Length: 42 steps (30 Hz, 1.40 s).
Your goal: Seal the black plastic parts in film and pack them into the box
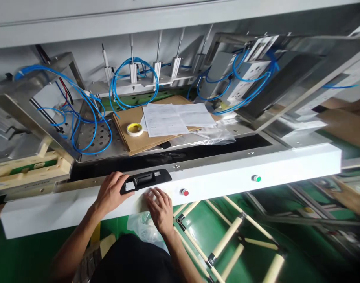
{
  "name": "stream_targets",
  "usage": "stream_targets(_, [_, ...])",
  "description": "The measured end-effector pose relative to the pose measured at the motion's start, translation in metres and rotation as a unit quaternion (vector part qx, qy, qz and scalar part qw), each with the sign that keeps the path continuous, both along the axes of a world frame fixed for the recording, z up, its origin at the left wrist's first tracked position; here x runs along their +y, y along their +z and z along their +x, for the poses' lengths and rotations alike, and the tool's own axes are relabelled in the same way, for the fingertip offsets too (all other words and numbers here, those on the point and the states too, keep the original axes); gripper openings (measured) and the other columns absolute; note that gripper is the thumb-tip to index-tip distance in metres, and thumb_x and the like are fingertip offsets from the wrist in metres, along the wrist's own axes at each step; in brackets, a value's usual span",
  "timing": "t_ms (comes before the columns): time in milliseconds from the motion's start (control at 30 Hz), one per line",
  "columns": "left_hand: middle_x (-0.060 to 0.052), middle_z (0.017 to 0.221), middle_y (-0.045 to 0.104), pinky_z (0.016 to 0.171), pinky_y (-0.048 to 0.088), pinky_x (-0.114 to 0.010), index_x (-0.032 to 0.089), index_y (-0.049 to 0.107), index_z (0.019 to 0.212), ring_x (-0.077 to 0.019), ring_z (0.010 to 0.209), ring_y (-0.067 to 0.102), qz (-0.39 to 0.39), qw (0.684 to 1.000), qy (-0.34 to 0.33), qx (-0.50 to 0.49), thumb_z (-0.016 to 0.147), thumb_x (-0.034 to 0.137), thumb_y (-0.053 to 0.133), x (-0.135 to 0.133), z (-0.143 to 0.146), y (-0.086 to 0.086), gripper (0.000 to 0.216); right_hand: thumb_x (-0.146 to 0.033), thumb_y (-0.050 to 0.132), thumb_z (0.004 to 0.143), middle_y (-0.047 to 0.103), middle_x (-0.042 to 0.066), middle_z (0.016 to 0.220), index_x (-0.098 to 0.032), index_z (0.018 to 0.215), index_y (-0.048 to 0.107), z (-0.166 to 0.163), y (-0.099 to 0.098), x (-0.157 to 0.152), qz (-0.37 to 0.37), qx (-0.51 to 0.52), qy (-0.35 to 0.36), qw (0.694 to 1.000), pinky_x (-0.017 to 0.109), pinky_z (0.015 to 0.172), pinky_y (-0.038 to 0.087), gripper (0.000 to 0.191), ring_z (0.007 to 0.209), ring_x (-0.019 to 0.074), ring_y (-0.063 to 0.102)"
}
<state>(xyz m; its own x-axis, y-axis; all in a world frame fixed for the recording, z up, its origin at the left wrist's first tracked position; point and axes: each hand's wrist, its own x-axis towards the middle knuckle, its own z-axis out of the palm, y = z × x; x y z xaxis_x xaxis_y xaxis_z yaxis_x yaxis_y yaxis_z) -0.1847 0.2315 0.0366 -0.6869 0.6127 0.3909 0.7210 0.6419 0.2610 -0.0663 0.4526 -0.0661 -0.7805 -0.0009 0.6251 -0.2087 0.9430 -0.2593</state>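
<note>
Black control handle (145,180), flush in white machine panel (227,182), being gripped at left end by left hand (111,193); right hand (160,208) being rested flat, released, just below handle.

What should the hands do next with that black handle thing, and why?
Probably press the black handle flat against the white panel. The left hand already grips its left end, and the right hand rests just beneath, so both are placed to seat it.

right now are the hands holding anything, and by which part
Left hand grips the left end of the black handle on the white panel. Right hand rests flat on the panel, holding nothing.
</note>
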Motion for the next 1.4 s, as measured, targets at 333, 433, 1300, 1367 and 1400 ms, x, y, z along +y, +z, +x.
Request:
stream_targets(333, [-0.008,0.112,0.067,0.09,0.057,-0.044,0.024,0.067,0.123,-0.0289,0.103,0.067,-0.029,0.998,-0.035,-0.032,0.087,0.037,0.083,0.023,-0.016,-0.017,0.042,-0.02,0.058,0.101,0.072,0.006,0.135,-0.034,0.137,0.07,0.001,-0.007,-0.001,-0.007,0.001,0.002,1.0,0.046,0.11,0.048,0.04,0.133,0.0255,0.059])
stream_targets(433, [-0.008,0.111,0.067,0.09,0.058,-0.043,0.024,0.067,0.124,-0.0286,0.104,0.067,-0.02,0.999,-0.026,-0.042,0.086,0.037,0.084,0.025,-0.018,-0.02,0.043,-0.019,0.059,0.101,0.072,0.007,0.134,-0.033,0.137,0.07,0.001,-0.007,0.0,-0.006,0.003,0.004,1.0,0.046,0.111,0.048,0.04,0.134,0.0256,0.059])
stream_targets(1300, [-0.009,0.113,0.075,0.096,0.053,-0.043,0.023,0.073,0.099,-0.0265,0.105,0.068,0.124,0.985,0.035,0.116,0.096,0.021,0.07,-0.023,0.049,-0.049,0.005,-0.015,0.069,0.098,0.081,0.001,0.103,-0.026,0.115,0.072,-0.012,0.043,0.005,-0.013,0.058,0.072,0.996,0.04,0.111,0.043,0.02,0.11,0.0194,0.071])
stream_targets(1367, [-0.009,0.11,0.074,0.095,0.053,-0.044,0.023,0.073,0.092,-0.0262,0.104,0.067,0.148,0.982,0.046,0.111,0.096,0.02,0.068,-0.019,0.045,-0.047,0.007,-0.018,0.068,0.1,0.081,0.002,0.101,-0.025,0.116,0.071,-0.014,0.048,0.008,-0.009,0.053,0.081,0.995,0.04,0.109,0.044,0.018,0.106,0.02,0.071])
stream_targets(1400, [-0.01,0.11,0.074,0.095,0.052,-0.044,0.022,0.072,0.091,-0.0263,0.105,0.067,0.155,0.981,0.047,0.102,0.097,0.021,0.067,-0.018,0.043,-0.046,0.008,-0.02,0.068,0.1,0.08,0.002,0.101,-0.025,0.117,0.071,-0.015,0.051,0.011,-0.005,0.052,0.082,0.995,0.041,0.108,0.044,0.017,0.104,0.0203,0.071])
